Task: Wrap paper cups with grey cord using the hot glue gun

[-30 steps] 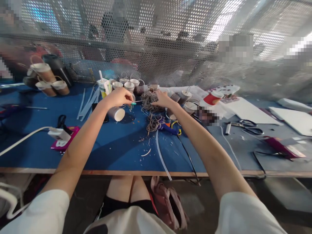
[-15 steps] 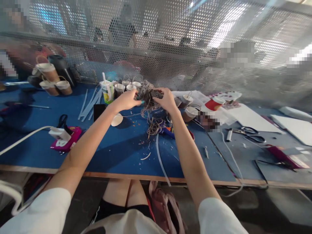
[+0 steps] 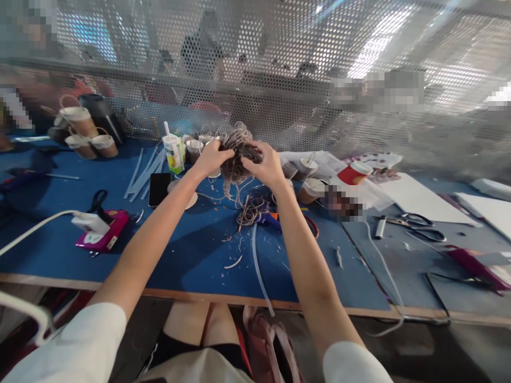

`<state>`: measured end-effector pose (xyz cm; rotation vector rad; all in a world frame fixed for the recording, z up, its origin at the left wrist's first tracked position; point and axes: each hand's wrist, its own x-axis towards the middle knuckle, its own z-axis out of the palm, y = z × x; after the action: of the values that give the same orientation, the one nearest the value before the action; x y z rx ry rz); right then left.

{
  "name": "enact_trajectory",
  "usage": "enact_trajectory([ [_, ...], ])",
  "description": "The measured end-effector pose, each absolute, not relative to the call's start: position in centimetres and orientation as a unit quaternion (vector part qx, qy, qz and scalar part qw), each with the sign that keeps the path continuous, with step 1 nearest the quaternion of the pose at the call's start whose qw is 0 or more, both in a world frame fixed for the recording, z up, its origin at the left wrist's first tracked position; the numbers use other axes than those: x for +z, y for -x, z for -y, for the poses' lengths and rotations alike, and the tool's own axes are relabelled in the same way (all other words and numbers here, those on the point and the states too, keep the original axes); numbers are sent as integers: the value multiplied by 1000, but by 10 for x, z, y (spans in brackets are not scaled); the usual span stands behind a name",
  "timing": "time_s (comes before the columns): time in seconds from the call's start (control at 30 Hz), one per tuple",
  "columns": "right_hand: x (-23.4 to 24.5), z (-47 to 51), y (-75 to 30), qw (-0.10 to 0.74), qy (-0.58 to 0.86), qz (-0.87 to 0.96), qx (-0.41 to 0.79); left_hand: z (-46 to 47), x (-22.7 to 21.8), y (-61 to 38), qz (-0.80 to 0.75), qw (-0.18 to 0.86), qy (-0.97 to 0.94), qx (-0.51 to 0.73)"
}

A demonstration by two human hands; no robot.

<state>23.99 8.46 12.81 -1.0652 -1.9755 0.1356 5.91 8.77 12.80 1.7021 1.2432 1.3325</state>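
Note:
Between my two hands, above the blue table, is a tangled bundle of grey-brown yarn [image 3: 236, 165]. My left hand [image 3: 213, 159] grips its left side, with the thumb pointing inward. On the right side my right hand [image 3: 266, 162] has its fingers wrapped round the bundle. Loose strands hang below it. Beneath, a small heap of brown cord [image 3: 252, 211] lies beside a blue glue gun [image 3: 269, 221], partly hidden by my right forearm. A translucent glue stick [image 3: 260, 271] reaches from there over the table's front edge.
Behind my hands stand small paper cups [image 3: 194, 150] and a drink carton [image 3: 173, 153] with a straw. A phone [image 3: 160, 189] and a magenta power strip [image 3: 104, 234] lie left. Scissors [image 3: 417, 226], white sheets [image 3: 423, 199] and a red cup [image 3: 354, 173] are right. Perforated metal [image 3: 271, 69] closes the back.
My left hand has moved in onto the yarn, its thumb now pressing the bundle. The bundle has turned and sits slightly further left. The view has shifted a little.

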Motion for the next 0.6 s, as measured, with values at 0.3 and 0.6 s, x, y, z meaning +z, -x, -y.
enact_trajectory([
  [0.3, 131, -78, -231, 511, 432, 743, 1, -80, 139, -59, -452, 250, -652, 555],
  [0.6, 137, -84, -247, 528, 355, 764, 108, -70, 145, -54, -370, 450, -602, 547],
])
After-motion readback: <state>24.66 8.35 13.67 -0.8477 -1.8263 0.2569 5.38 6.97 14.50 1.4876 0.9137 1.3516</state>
